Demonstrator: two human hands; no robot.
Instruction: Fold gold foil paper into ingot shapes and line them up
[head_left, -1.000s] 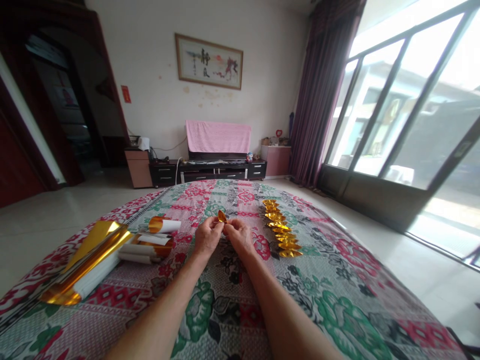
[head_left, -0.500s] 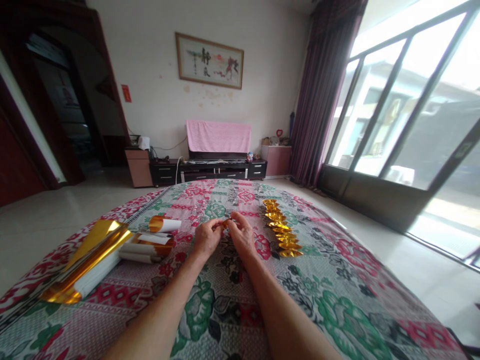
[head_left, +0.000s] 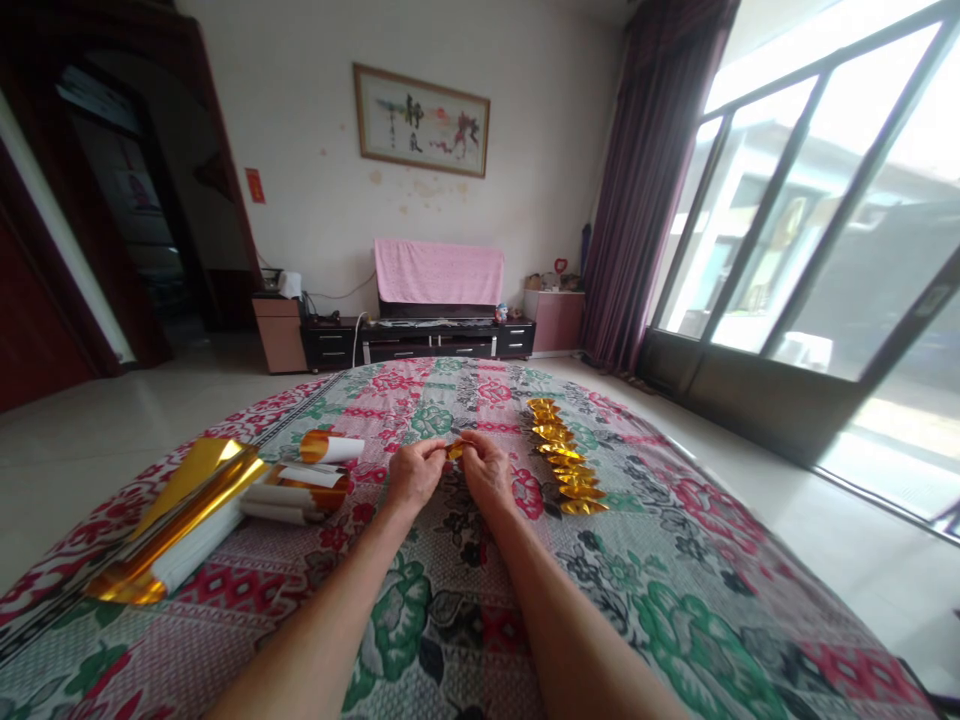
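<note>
Between my two hands is a small folded piece of gold foil paper (head_left: 454, 452), held above the middle of the table. My left hand (head_left: 415, 474) pinches its left end between thumb and fingers. Its right end is in the closed fingers of my right hand (head_left: 487, 474), which hide part of it. To the right stands a row of several folded gold paper ingots (head_left: 562, 455), pointed at both ends. On the left lie curled sheets of gold foil paper (head_left: 187, 530) with white backs, and a smaller curled stack (head_left: 296, 492) beside them.
A patterned cloth (head_left: 600, 620) in red, green and grey covers the round table. One more curled gold and white sheet (head_left: 332, 447) lies behind the stack. Beyond the table stand a low black cabinet (head_left: 420, 348) and a screen under a pink cloth (head_left: 439, 270).
The gold paper between my hands now shows a brighter, wider face. My right fingers have shifted slightly on it, and the thumbs have moved a little apart. The ingots and sheets stay put.
</note>
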